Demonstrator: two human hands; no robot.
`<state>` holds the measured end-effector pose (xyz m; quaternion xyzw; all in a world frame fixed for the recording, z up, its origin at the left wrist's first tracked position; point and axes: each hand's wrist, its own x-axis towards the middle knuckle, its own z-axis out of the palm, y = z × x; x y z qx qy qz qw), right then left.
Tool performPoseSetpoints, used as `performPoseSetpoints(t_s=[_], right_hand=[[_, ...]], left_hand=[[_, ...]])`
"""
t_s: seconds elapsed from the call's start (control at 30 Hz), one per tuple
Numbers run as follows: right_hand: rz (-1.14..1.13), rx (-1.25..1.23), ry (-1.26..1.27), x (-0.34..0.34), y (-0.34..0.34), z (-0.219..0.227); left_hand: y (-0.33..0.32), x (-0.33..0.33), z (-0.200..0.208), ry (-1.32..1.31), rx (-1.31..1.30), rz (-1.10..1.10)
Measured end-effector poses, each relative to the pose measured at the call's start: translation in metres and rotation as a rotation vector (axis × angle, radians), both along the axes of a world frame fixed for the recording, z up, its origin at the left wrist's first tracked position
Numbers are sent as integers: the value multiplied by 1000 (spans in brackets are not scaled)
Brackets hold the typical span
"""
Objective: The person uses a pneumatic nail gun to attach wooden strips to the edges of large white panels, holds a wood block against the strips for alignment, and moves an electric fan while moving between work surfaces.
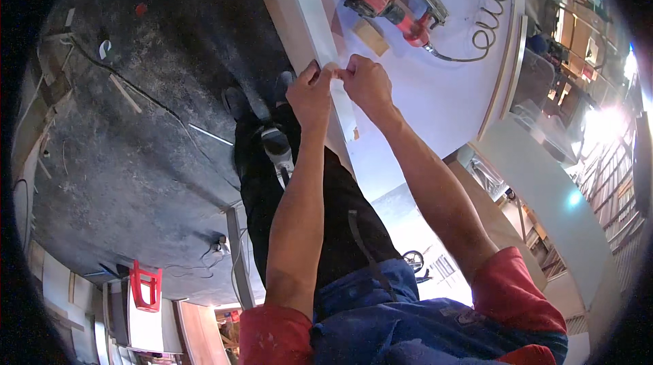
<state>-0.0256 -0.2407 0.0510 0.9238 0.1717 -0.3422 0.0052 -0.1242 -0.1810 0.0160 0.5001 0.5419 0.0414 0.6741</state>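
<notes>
My left hand [311, 98] and my right hand [368, 88] meet at the edge of a large white panel [435, 100]. Both are closed in a pinch, fingertips almost touching, over the pale strip [305, 5] that runs along that edge. A small tan bit shows between the fingers; whether it is loose or part of the strip I cannot make out. Just beyond my right hand, a wood block [371, 37] lies on the panel beside a red nail gun [388, 5]. A coiled air hose [484, 32] leads off from the gun.
A grey and black tool [275, 142] sits low by my legs, below the panel edge. Cables and thin offcuts [125, 93] lie on the dark floor [149, 154] at left. A red stool [145, 286] stands behind at lower left. Boards and clutter [578, 59] fill the right side.
</notes>
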Motion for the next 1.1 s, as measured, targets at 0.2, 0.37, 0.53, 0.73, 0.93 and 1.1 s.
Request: performPoseSetpoints(t_s=[0.2,0.37,0.53,0.73,0.93,1.1], right_hand=[[121,293,-394,21,-2,14],[278,362,-525,95,-5,4],[275,277,-425,116,10,-20],[239,382,-402,112,8,-26],[441,342,-559,123,-12,-32],[351,400,-480,122,-3,6]], left_hand=[[-6,3,-11,163,200,-73],[-3,11,3,74,91,-12],[1,14,6,87,228,-180],[1,9,-2,100,176,-187],[10,13,-2,-21,430,-192],[8,6,-1,-42,332,-178]])
